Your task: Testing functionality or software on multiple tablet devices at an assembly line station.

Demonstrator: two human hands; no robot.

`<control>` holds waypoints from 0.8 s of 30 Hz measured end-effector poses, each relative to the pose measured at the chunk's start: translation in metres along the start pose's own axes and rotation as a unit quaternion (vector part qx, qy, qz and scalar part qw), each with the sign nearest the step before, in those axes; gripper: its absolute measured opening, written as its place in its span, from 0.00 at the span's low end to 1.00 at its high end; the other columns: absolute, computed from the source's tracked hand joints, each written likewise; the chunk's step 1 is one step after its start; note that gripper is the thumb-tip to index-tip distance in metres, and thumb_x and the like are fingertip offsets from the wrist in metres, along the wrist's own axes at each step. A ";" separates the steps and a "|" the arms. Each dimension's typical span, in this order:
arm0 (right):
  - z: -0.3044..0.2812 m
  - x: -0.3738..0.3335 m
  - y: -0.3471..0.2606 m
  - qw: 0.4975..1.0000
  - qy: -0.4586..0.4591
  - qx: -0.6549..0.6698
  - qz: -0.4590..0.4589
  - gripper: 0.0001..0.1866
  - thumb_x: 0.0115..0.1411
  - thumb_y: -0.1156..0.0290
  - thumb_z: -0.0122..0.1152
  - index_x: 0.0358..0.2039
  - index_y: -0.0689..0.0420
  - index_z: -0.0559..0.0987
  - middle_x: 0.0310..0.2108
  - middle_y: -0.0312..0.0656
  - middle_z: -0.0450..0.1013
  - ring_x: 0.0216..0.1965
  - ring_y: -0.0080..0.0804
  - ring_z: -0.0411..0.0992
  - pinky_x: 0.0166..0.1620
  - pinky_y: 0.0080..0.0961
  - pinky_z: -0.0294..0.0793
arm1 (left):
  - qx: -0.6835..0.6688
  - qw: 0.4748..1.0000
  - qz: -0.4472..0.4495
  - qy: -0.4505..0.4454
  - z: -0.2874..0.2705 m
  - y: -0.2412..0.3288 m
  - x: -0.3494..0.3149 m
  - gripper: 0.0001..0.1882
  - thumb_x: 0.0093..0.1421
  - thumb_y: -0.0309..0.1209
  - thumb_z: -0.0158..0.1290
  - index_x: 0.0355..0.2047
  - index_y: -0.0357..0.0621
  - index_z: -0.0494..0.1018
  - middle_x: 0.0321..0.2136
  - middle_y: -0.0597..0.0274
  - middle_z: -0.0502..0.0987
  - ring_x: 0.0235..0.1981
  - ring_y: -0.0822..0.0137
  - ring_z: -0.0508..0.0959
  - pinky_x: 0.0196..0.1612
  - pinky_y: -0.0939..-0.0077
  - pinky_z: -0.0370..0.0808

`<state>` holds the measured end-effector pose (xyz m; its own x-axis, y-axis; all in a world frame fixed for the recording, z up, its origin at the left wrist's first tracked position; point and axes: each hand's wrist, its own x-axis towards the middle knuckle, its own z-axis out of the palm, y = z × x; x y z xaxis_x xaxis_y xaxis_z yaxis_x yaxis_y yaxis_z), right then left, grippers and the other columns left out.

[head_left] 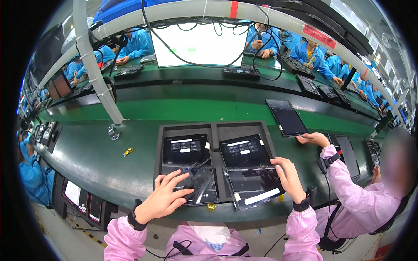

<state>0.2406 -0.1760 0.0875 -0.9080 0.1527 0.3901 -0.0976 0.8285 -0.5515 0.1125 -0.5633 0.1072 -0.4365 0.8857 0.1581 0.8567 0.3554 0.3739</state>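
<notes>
Two tablets with lit dark screens sit side by side in a black foam tray (214, 148). Over the lower part of the left tablet (183, 158) is my left hand (167, 195), fingers spread, grasping nothing; whether the fingertips touch the glass I cannot tell. The right tablet (248, 167) lies slightly askew, its lower end past the tray's near edge, with clear film over its screen. At that tablet's right edge is my right hand (287, 176), fingers stretched out and apart. Both wrists wear black bands.
A co-worker in pink at my right holds another dark tablet (287, 118) by its near end. A yellow tape piece (128, 152) and a small clear-and-metal object (113, 132) lie left on the green bench (96, 161). A pole (96, 69) and hanging cables stand before a bright screen (200, 43).
</notes>
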 end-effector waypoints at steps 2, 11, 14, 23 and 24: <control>0.001 -0.014 0.005 0.999 0.005 0.012 0.031 0.12 0.63 0.73 0.49 0.47 0.60 0.71 0.49 0.44 0.71 0.54 0.40 0.66 0.56 0.32 0.59 | -0.006 1.000 0.005 -0.004 0.008 0.002 0.006 0.18 0.62 0.42 0.44 0.50 0.58 0.75 0.62 0.55 0.58 0.64 0.51 0.53 0.60 0.49 0.46; 0.022 -0.063 0.009 0.961 0.029 0.237 0.142 0.24 0.60 0.80 0.48 0.56 0.63 0.58 0.58 0.50 0.64 0.64 0.40 0.56 0.65 0.33 0.49 | -0.006 0.999 0.019 -0.044 0.032 0.009 0.020 0.17 0.63 0.44 0.45 0.49 0.60 0.75 0.63 0.54 0.55 0.65 0.52 0.51 0.59 0.41 0.46; 0.027 -0.068 0.010 0.964 0.042 0.224 0.137 0.26 0.57 0.81 0.47 0.57 0.62 0.57 0.60 0.51 0.62 0.63 0.39 0.57 0.65 0.32 0.49 | -0.002 0.998 0.013 -0.054 0.032 0.010 0.020 0.17 0.62 0.43 0.46 0.50 0.62 0.75 0.63 0.54 0.55 0.65 0.51 0.51 0.60 0.43 0.44; 0.034 -0.073 0.016 0.942 0.075 0.293 0.144 0.28 0.53 0.83 0.43 0.56 0.61 0.57 0.61 0.51 0.60 0.64 0.38 0.54 0.66 0.31 0.46 | 0.013 1.000 -0.020 -0.012 0.016 0.011 0.010 0.21 0.64 0.48 0.38 0.49 0.61 0.75 0.62 0.52 0.57 0.64 0.50 0.52 0.61 0.47 0.43; 0.034 -0.073 0.017 0.937 0.074 0.306 0.149 0.28 0.52 0.83 0.42 0.56 0.61 0.57 0.62 0.51 0.59 0.65 0.37 0.53 0.66 0.31 0.45 | 0.015 1.000 -0.023 -0.011 0.014 0.011 0.009 0.22 0.64 0.48 0.38 0.49 0.60 0.76 0.62 0.52 0.57 0.64 0.50 0.52 0.61 0.47 0.44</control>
<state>0.2914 -0.1918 0.0246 -0.8697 0.4396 0.2242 -0.1045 0.2801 -0.9543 0.1220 -0.5469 0.0998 -0.4691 0.8746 0.1221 0.8443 0.4037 0.3524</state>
